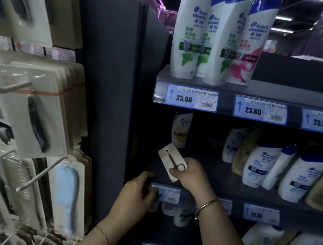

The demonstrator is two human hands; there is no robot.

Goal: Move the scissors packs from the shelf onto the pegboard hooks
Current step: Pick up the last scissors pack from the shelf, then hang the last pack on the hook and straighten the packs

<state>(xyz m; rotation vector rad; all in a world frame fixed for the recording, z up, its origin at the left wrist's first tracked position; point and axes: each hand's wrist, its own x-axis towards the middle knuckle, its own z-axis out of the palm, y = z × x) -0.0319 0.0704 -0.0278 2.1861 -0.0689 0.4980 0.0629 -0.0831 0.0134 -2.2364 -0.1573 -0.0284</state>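
A scissors pack (169,157), a white card with dark-bladed scissors and a hang hole at its top left, is tilted over the left end of the middle shelf (220,181). My right hand (189,174) grips its lower end. My left hand (138,190) sits just below and to the left at the shelf's front edge, fingers curled around something dark and thin that I cannot identify. White pegboard hooks (38,172) stick out at the left, one bare (9,87) above, among hanging carded goods.
Shampoo bottles (216,38) fill the upper shelf and more bottles (272,167) stand on the middle shelf to the right of my hands. Price tags (191,98) line the shelf edges. A dark pillar (111,96) separates the shelves from the pegboard display.
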